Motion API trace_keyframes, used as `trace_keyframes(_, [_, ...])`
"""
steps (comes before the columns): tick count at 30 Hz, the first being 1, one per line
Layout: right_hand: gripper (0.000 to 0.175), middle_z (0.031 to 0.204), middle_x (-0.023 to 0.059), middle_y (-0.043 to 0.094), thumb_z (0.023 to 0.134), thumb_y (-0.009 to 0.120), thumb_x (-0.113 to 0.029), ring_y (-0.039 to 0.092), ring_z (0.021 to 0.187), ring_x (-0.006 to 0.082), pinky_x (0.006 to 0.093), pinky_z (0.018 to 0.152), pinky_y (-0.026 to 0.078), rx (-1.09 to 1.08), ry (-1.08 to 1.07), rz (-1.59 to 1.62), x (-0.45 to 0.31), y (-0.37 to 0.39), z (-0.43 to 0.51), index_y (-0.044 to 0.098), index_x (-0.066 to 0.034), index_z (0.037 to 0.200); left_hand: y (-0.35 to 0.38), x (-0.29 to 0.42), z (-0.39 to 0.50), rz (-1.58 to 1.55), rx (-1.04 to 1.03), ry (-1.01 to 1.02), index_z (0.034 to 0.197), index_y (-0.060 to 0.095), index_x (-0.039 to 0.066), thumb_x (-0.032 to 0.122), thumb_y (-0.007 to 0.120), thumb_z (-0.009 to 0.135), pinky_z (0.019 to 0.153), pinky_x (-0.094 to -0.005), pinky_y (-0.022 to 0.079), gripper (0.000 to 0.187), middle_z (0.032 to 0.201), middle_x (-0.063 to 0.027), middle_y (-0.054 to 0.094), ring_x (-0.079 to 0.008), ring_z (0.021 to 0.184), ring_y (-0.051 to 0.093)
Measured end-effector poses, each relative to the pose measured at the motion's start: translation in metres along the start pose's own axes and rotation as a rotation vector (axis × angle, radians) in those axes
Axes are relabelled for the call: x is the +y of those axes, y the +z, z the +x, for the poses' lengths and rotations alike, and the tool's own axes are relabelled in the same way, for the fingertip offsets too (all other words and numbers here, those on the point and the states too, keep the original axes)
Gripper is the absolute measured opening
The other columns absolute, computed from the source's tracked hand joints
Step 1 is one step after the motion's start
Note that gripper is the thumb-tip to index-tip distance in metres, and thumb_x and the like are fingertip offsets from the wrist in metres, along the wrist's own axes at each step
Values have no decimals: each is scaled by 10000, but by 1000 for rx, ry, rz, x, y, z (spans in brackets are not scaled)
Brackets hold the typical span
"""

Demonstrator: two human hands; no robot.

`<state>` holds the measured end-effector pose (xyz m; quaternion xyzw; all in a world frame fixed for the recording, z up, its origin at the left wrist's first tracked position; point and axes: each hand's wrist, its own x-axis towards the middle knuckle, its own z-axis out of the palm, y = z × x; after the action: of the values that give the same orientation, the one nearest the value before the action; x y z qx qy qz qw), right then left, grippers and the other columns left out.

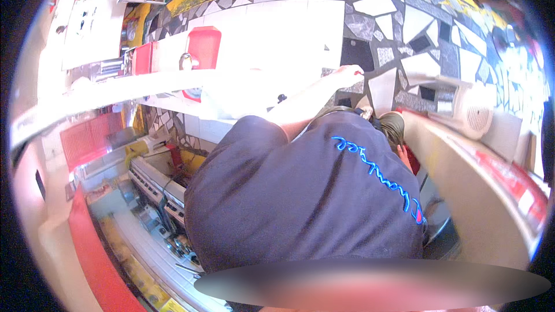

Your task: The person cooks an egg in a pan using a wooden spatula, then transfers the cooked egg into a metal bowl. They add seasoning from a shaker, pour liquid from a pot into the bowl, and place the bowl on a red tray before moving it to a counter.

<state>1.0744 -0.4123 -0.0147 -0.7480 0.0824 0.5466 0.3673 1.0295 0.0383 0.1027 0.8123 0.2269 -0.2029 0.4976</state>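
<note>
My left arm reaches forward, and my left hand hangs above the floor of broken stone pieces. Its fingers look partly curled. Glare washes out the hand, so I cannot tell whether anything is in it. Low at my right side, only the fingers of my right hand show, near a dark red surface. My dark shirt, with blue stitched lettering, hides the rest of that hand. Below the shirt's hem, part of a trouser leg and a shoe are visible.
An overexposed white surface lies ahead, with a red tray and a shiny round metal object at its left. A beige panel borders my right. Kitchen equipment and a red strip stand at left.
</note>
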Motion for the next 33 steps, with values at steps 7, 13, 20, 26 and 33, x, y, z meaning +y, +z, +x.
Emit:
trace_keyframes(7, [327, 860, 46, 570, 868, 510, -216, 560, 677, 164, 331, 584, 460, -131, 50, -230, -167, -89, 148, 514, -93, 1170, -50, -19, 88, -99, 177, -199, 1016, 622, 76, 325, 600, 812, 752, -356, 470, 323, 928, -114, 651, -225, 862, 612])
trace_keyframes(13, [288, 732, 39, 559, 866, 479, -209, 564, 555, 178, 356, 481, 459, -170, 119, -491, -358, -161, 250, 528, -132, 1139, -92, -76, 107, -500, 396, -460, 1058, 615, 51, 315, 585, 826, 798, -323, 479, 352, 999, -107, 649, -211, 894, 622])
trace_keyframes(20, [273, 778, 62, 567, 867, 491, -228, 569, 609, 192, 357, 500, 451, -155, 93, -744, -580, -140, 374, 540, -136, 1119, -144, -106, 129, -1139, 725, -684, 961, 582, 59, 256, 532, 811, 657, -325, 458, 253, 926, -52, 630, -167, 768, 566])
trace_keyframes(26, [455, 1098, 114, 575, 897, 476, -390, 551, 996, 223, 400, 798, 442, -609, 250, -620, -711, 23, 438, 488, -69, 1219, -237, -125, 183, -674, 553, -664, 1029, 624, 75, 321, 584, 784, 778, -372, 475, 350, 951, -120, 646, -249, 856, 622])
trace_keyframes(33, [408, 1029, 89, 599, 896, 458, -375, 578, 909, 236, 369, 797, 449, -622, -18, -882, -917, 175, 484, 530, -60, 1145, -384, -218, 201, -681, 1120, -641, 1035, 615, 52, 327, 574, 803, 802, -379, 470, 362, 983, -147, 640, -291, 909, 607])
